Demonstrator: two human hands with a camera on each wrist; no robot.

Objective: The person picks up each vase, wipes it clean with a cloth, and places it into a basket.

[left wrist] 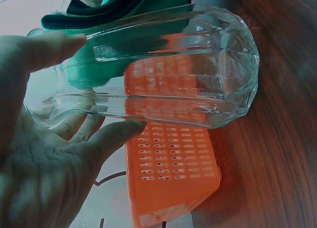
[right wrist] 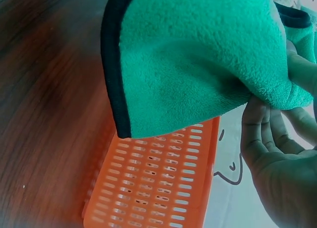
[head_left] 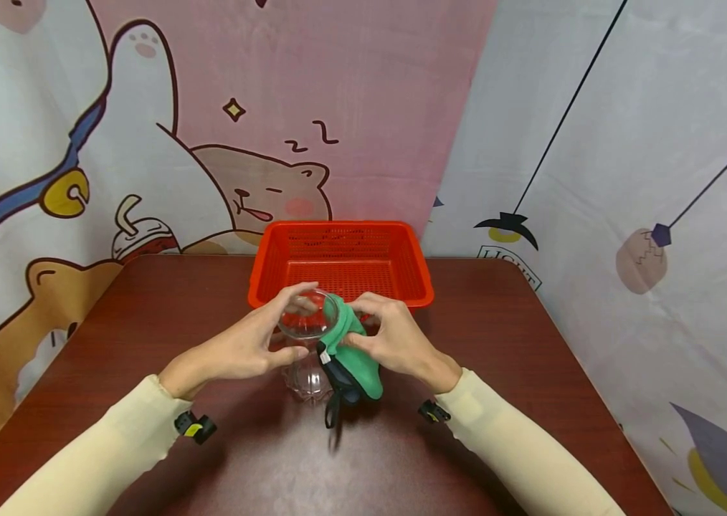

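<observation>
My left hand [head_left: 244,347] grips a clear ribbed glass vase [left wrist: 223,84] near its wide mouth, thumb on one side and fingers round the other. The vase stands upright in the head view, its faceted base low over the table. My right hand [head_left: 398,337] pinches a green towel [right wrist: 198,65] with dark edging between thumb and fingers. The towel is draped at the right side of the vase's rim, and its lower part hangs down beside the glass. A small dark loop dangles from the towel.
A red-orange plastic basket [head_left: 340,227] with slotted sides stands just beyond the hands at the back of the brown wooden table [head_left: 480,322]. Behind it hangs a curtain [head_left: 363,107] printed with cartoon animals. Another printed sheet [head_left: 596,179] closes off the right side.
</observation>
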